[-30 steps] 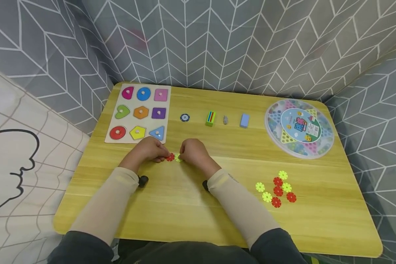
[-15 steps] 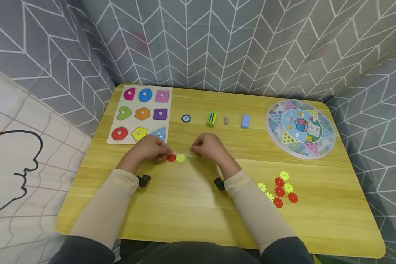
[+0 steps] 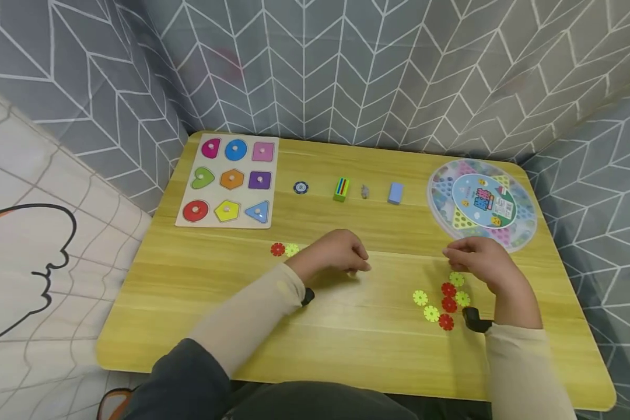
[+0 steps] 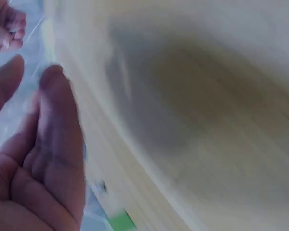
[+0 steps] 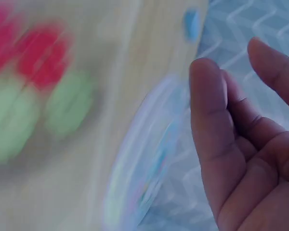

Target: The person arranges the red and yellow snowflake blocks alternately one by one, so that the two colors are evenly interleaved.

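My grip: right hand (image 3: pixel 480 259) loosely curled, holding nothing, hovering over pile of red and yellow-green discs (image 3: pixel 443 300) at lower right of frame. Left hand (image 3: pixel 338 252) relaxed, holding nothing, mid-frame on surface (image 3: pixel 346 344). Joined red-and-yellow pair (image 3: pixel 284 249) lies just left of it.

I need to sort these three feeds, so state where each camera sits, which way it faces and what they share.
Head: above the table, facing forward and down; shows both sleeves, left hand and right hand above the flower discs.
Left wrist: at the left palm, facing the blurred tabletop.
Right wrist: at the right palm, facing blurred discs and the round box.
Shared: head and right wrist both show discs and box.
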The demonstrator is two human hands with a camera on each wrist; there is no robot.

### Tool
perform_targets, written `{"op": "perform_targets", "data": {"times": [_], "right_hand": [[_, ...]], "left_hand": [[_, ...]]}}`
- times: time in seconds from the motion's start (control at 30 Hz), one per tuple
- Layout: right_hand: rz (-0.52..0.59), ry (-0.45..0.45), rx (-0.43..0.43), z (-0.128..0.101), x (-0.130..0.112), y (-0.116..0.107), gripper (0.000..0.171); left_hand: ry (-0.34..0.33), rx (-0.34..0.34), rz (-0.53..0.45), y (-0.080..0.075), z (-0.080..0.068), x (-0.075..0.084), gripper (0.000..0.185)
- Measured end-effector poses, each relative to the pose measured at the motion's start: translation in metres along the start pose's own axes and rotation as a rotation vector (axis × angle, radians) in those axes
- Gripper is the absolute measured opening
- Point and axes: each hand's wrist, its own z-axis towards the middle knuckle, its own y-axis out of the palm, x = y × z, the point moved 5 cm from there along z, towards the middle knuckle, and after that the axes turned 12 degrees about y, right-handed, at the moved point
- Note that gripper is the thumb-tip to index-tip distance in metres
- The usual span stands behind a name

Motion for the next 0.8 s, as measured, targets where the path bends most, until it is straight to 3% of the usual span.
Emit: {"op": "perform_targets", "data": {"times": [0.13, 0.27, 0.53, 0.8], "right_hand": [[-0.067, 0.088, 0.023, -0.006, 0.043, -0.015, 0.057], [-0.152, 0.102, 0.048, -0.011, 0.06, -0.017, 0.055], [-0.2, 0.105, 0.088, -0.011, 0.063, 0.0, 0.048], [-0.265, 0.093, 0.154, -0.011, 0.051, 0.018, 0.045]], "left_hand": [[0.071, -0.038, 0.221, 0.024, 0.019, 0.026, 0.029], [0.119, -0.061, 0.289, 0.042, 0.03, 0.042, 0.029], [0.238, -0.103, 0.413, 0.076, 0.046, 0.066, 0.03], [0.223, -0.159, 0.54, 0.105, 0.049, 0.067, 0.036]]}}
